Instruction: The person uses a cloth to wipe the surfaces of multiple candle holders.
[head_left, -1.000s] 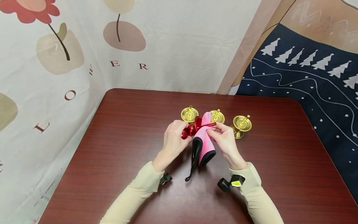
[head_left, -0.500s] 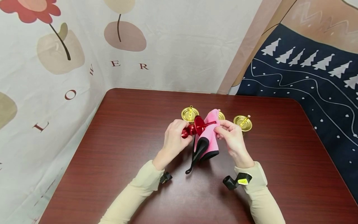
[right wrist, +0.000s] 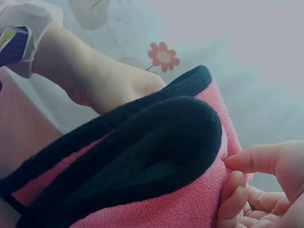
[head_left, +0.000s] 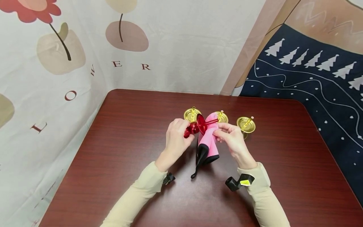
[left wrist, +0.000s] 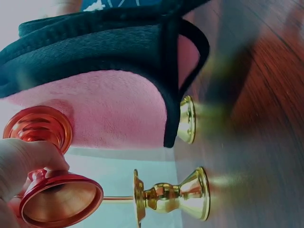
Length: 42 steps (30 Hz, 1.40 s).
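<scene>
My left hand (head_left: 177,135) grips a shiny red metal candlestick (head_left: 202,124) by its stem, held on its side above the table. Its dish and thin rod point right. Opposite it, my right hand (head_left: 233,140) pinches a pink fleece cloth (head_left: 209,137) with black edging between thumb and fingers. The cloth is folded and hangs down behind and beneath the rod, its black loop lowest. In the left wrist view, the red candlestick's flared base (left wrist: 61,202) faces the camera. The right wrist view shows the fingertips (right wrist: 232,161) on the pink pile, with the candlestick hidden behind the cloth.
Behind the hands stand three gold candlesticks: a left one (head_left: 192,115), a middle one (head_left: 223,117) partly covered by the cloth, and a right one (head_left: 246,125). They rest on a brown wooden table (head_left: 127,126). Printed curtains (head_left: 184,47) hang beyond its far edge.
The right hand shifts right with the cloth along the rod, then slightly back left. The red candlestick's dish turns to show more of its face. The left hand stays nearly in place.
</scene>
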### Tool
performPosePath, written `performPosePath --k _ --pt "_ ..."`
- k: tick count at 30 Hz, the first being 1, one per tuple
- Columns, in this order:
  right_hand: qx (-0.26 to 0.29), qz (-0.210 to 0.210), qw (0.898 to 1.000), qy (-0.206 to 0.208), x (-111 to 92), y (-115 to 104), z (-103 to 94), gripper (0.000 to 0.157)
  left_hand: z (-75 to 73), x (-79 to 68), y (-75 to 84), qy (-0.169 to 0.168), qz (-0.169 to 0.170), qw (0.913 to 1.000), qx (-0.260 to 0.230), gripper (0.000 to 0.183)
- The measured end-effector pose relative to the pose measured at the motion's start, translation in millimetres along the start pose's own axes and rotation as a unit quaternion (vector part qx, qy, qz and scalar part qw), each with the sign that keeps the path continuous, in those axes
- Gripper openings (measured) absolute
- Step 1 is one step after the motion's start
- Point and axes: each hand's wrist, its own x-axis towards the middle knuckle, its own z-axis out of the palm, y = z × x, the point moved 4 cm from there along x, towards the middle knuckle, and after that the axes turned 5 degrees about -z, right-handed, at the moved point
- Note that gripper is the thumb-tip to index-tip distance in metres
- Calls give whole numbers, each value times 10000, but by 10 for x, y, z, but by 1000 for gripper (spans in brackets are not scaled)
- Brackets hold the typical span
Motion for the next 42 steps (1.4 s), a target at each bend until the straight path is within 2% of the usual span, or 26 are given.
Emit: performPosePath --k 4,9,13,16,20,28,35,39,42 --pt "499 169 9986 30 -4 -24 0 26 13 3 11 49 176 9996 210 19" --pt "1366 136 9902 243 -28 -118 -66 34 -7 10 -14 221 49 9995 232 20" --pt "1136 -8 9934 157 -62 -163 -92 34 -20 13 -43 306 -126 9992 226 22" --pt "800 65 9968 -36 -82 -137 -56 32 -19 13 -42 287 -242 9991 194 22" --pt "725 270 9968 -175 -77 -62 28 29 -2 11 -17 242 -305 9991 194 22" --pt "1283 300 9912 141 -20 -63 56 31 13 -9 2 283 -30 9994 212 19" --pt "1950 -177 9796 460 2 -138 -41 38 -16 -23 -45 371 -389 9985 -127 23" --pt "1745 -227 9839 316 -43 -96 6 36 1 0 -12 368 -548 9974 -296 24" --pt "1601 -311 9859 364 -69 -60 80 35 21 16 24 425 -596 9968 -334 25"
